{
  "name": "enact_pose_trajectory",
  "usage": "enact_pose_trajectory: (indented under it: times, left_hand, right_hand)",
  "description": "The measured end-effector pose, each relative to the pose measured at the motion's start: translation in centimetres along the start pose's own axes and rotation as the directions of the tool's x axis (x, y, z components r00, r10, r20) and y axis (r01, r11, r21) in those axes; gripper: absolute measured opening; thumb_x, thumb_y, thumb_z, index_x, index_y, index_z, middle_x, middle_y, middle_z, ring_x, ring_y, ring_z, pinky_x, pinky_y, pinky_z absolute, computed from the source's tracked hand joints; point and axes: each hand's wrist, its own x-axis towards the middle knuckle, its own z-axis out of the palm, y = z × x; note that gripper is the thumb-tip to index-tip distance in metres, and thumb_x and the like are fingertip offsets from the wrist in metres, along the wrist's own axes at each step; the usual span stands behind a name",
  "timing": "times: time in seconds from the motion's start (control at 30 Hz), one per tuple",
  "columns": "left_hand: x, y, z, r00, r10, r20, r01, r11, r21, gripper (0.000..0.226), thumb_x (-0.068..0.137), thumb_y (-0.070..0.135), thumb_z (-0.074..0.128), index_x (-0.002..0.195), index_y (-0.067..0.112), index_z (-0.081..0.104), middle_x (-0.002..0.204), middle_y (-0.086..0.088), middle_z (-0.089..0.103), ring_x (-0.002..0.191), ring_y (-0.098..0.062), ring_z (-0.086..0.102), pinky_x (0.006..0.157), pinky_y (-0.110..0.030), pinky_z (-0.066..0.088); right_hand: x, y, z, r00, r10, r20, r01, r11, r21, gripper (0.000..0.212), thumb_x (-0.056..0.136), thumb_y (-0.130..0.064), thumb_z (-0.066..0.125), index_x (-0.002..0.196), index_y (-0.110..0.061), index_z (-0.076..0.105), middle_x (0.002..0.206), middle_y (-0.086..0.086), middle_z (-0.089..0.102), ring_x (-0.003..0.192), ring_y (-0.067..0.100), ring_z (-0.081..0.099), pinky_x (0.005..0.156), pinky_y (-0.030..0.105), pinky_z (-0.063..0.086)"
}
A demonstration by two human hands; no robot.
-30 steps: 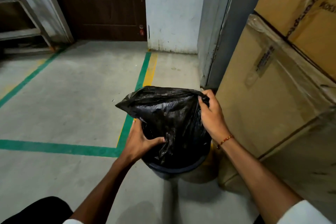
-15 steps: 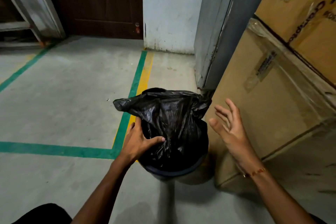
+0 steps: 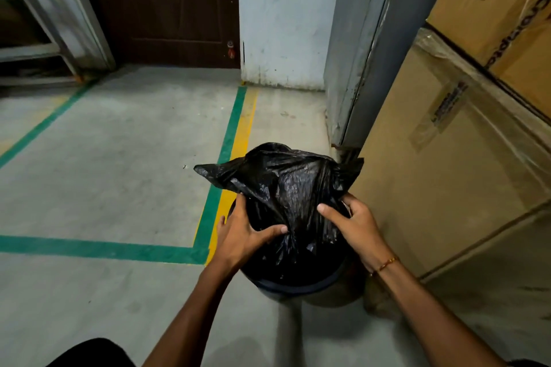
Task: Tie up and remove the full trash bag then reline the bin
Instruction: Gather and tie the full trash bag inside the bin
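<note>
A full black trash bag [image 3: 286, 185] stands in a small round bin [image 3: 298, 290] on the concrete floor, its loose top gathered and sticking up with two flaps spread to the sides. My left hand [image 3: 241, 232] grips the bag's neck from the left, thumb pressed into the plastic. My right hand [image 3: 354, 223] grips the neck from the right, with a thread bracelet on the wrist. Only the near rim of the bin shows below the bag.
Stacked cardboard boxes [image 3: 447, 164] wrapped in film stand close on the right, touching the bin area. A grey metal door frame [image 3: 366, 68] and white wall lie behind. Green and yellow floor lines [image 3: 229, 140] run left of the bin. A dark door [image 3: 167, 9] is at the back.
My right hand let go of the bag's top right corner, swung out open, then came back lower and closed on the neck of the bag. My left hand stayed on the bag.
</note>
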Motion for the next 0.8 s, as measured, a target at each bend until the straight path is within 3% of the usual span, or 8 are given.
enact_pose_trajectory:
  times: [0.07, 0.13, 0.27, 0.4, 0.47, 0.6, 0.7, 0.8]
  left_hand:
    - [0.0, 0.0, 0.3, 1.000, -0.022, 0.021, 0.021, 0.998, 0.063, 0.111, 0.046, 0.083, 0.064, 0.140, 0.040, 0.024, 0.149, 0.017, 0.042, 0.140, -0.017, 0.037, 0.117, -0.059, 0.016]
    - [0.0, 0.1, 0.8, 1.000, 0.006, 0.019, -0.008, 0.995, 0.102, 0.109, 0.048, 0.084, 0.063, 0.140, 0.036, 0.028, 0.149, 0.014, 0.041, 0.141, -0.017, 0.035, 0.117, -0.056, 0.008]
    - [0.4, 1.1, 1.6, 0.988, 0.144, -0.050, -0.141, 0.988, 0.068, 0.101, 0.052, 0.076, 0.071, 0.134, 0.028, 0.040, 0.136, 0.003, 0.049, 0.132, -0.021, 0.040, 0.111, -0.027, 0.019]
    - [0.3, 2.1, 2.5, 0.993, 0.118, -0.019, -0.119, 0.970, -0.212, 0.115, 0.054, 0.058, 0.086, 0.148, 0.035, 0.024, 0.150, 0.010, 0.040, 0.140, -0.008, 0.034, 0.116, -0.036, 0.031]
    - [0.0, 2.5, 3.1, 0.997, 0.082, -0.007, -0.082, 0.969, -0.233, 0.115, 0.057, 0.053, 0.087, 0.150, 0.033, 0.022, 0.151, 0.008, 0.040, 0.140, -0.006, 0.036, 0.116, -0.036, 0.033]
    - [0.2, 3.3, 4.0, 0.993, 0.053, -0.103, -0.069, 0.985, -0.160, 0.088, 0.072, 0.037, 0.081, 0.145, 0.018, 0.035, 0.143, -0.003, 0.052, 0.134, -0.016, 0.046, 0.110, -0.042, 0.039]
    - [0.5, 4.0, 4.3, 0.985, 0.086, -0.146, -0.113, 0.976, -0.186, 0.071, 0.078, 0.027, 0.074, 0.140, 0.022, 0.040, 0.134, 0.000, 0.060, 0.125, -0.014, 0.055, 0.105, -0.040, 0.045]
    - [0.4, 4.5, 4.6, 0.978, 0.078, -0.192, -0.124, 0.963, -0.240, 0.055, 0.081, 0.017, 0.068, 0.132, 0.026, 0.048, 0.120, 0.005, 0.066, 0.114, -0.011, 0.061, 0.100, -0.039, 0.049]
  right_hand:
    - [0.2, -0.2, 0.5, 0.997, -0.005, -0.072, 0.011, 0.996, 0.086, 0.028, 0.090, -0.016, 0.066, 0.117, -0.022, 0.065, 0.115, -0.005, 0.071, 0.111, 0.011, 0.065, 0.103, 0.044, 0.049]
    - [0.4, -0.1, 0.9, 0.993, 0.035, -0.112, -0.010, 0.976, 0.217, 0.027, 0.095, -0.022, 0.059, 0.122, -0.025, 0.062, 0.121, -0.005, 0.069, 0.117, 0.012, 0.062, 0.105, 0.042, 0.046]
    - [0.5, 0.1, 1.5, 0.971, 0.153, -0.186, -0.064, 0.909, 0.411, 0.039, 0.090, -0.040, 0.057, 0.128, -0.029, 0.058, 0.132, -0.007, 0.063, 0.127, 0.014, 0.055, 0.112, 0.048, 0.038]
    - [0.5, -0.1, 1.8, 0.949, 0.224, -0.222, -0.088, 0.864, 0.496, 0.026, 0.095, -0.035, 0.056, 0.119, -0.030, 0.063, 0.126, -0.004, 0.067, 0.121, 0.017, 0.060, 0.108, 0.049, 0.042]
    - [0.8, -0.4, 2.0, 0.938, 0.260, -0.229, -0.094, 0.828, 0.553, 0.023, 0.098, -0.031, 0.053, 0.118, -0.029, 0.063, 0.123, 0.000, 0.068, 0.117, 0.020, 0.062, 0.103, 0.048, 0.047]
    - [1.2, -1.7, 2.8, 0.919, 0.318, -0.231, -0.082, 0.730, 0.679, 0.018, 0.098, -0.024, 0.052, 0.108, -0.028, 0.066, 0.108, -0.001, 0.072, 0.104, 0.022, 0.067, 0.083, 0.036, 0.055]
    - [1.2, -2.1, 3.3, 0.924, 0.296, -0.242, -0.054, 0.727, 0.684, 0.018, 0.099, -0.020, 0.051, 0.100, -0.028, 0.067, 0.101, -0.006, 0.072, 0.100, 0.018, 0.068, 0.080, 0.032, 0.054]
    - [0.8, -2.3, 3.5, 0.928, 0.298, -0.224, -0.053, 0.701, 0.711, 0.016, 0.098, -0.023, 0.052, 0.105, -0.029, 0.066, 0.107, -0.003, 0.072, 0.101, 0.017, 0.067, 0.079, 0.032, 0.054]
